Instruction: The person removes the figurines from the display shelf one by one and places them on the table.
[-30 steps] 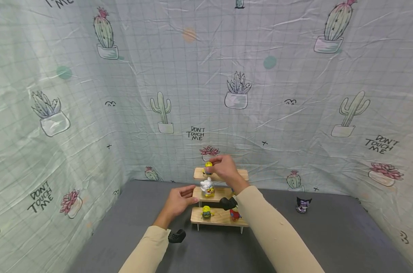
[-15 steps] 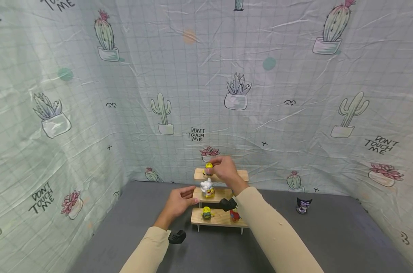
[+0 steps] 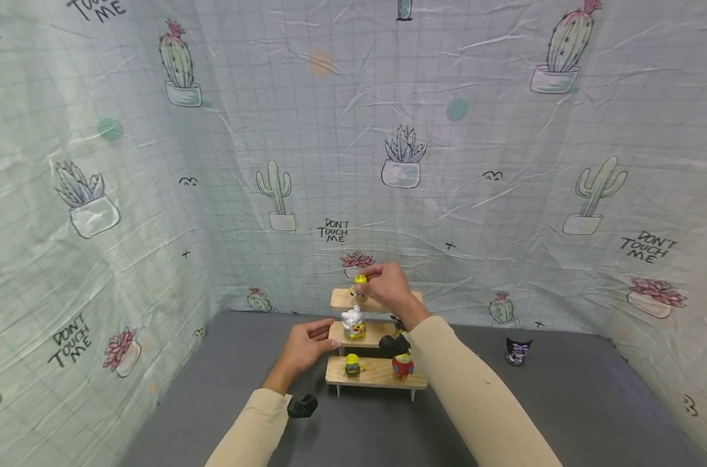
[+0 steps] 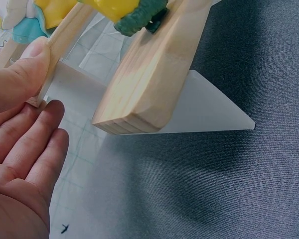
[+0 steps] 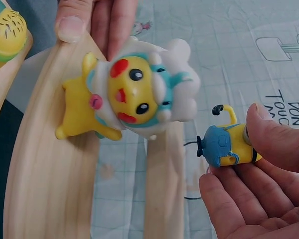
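Note:
In the right wrist view my right hand (image 5: 269,194) pinches a yellow Minion figurine (image 5: 224,144) in blue overalls. Its feet are a little apart from the top shelf (image 5: 164,199). My left hand (image 3: 305,344) holds the left end of the middle shelf (image 4: 65,40), thumb on top and fingers below. On that shelf a Pikachu figurine (image 5: 134,87) in a white and teal hood stands close to the thumb. A dark figurine (image 3: 397,324) at the shelf's right is partly hidden by my right arm.
On the bottom shelf (image 3: 383,373) stand a yellow figurine with green (image 3: 352,364) and a red-clothed figurine (image 3: 403,366). A black and purple figurine (image 3: 517,351) stands on the grey table (image 3: 342,434) to the right. Cactus-print cloth (image 3: 353,130) hangs behind.
My right hand has lifted the Minion figurine slightly, up and to the right, off the top shelf's left part. The left hand stays on the middle shelf's end.

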The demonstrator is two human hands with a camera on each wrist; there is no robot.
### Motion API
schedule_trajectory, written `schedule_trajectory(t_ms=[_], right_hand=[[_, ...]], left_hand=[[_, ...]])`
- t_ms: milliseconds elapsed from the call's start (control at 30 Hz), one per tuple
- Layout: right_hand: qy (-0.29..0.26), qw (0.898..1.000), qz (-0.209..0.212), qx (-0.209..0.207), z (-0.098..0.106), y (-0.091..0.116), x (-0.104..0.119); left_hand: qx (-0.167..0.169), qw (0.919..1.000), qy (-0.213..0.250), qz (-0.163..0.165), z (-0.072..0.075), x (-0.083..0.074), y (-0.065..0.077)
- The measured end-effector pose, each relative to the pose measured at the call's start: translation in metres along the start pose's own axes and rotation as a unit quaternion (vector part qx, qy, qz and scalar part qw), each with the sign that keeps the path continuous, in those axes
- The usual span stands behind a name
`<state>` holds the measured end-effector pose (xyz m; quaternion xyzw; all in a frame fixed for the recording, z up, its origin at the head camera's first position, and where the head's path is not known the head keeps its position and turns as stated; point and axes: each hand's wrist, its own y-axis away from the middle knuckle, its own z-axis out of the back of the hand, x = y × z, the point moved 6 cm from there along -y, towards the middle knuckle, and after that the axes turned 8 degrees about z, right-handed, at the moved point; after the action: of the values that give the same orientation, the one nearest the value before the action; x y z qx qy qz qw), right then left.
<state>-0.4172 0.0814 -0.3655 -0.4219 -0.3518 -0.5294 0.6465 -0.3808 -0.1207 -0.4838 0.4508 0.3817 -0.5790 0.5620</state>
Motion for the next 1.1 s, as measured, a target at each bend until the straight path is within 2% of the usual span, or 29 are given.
schedule_trajectory(t_ms=[367, 767, 1100], right_hand=[[-0.012, 1.0, 0.01, -0.008, 0.012, 0.001, 0.003], [0.012, 1.0, -0.006, -0.012, 0.04, 0.003, -0.001], [0.007, 1.0, -0.003, -0.017, 0.06, 0.007, -0.009]], left_hand=[[0.002, 1.0, -0.006, 0.0, -0.001, 0.0, 0.003], [-0.007, 0.9999, -0.015, 0.0, -0.002, -0.002, 0.003], [-0.005, 0.9999, -0.014, 0.002, -0.002, -0.001, 0.002]])
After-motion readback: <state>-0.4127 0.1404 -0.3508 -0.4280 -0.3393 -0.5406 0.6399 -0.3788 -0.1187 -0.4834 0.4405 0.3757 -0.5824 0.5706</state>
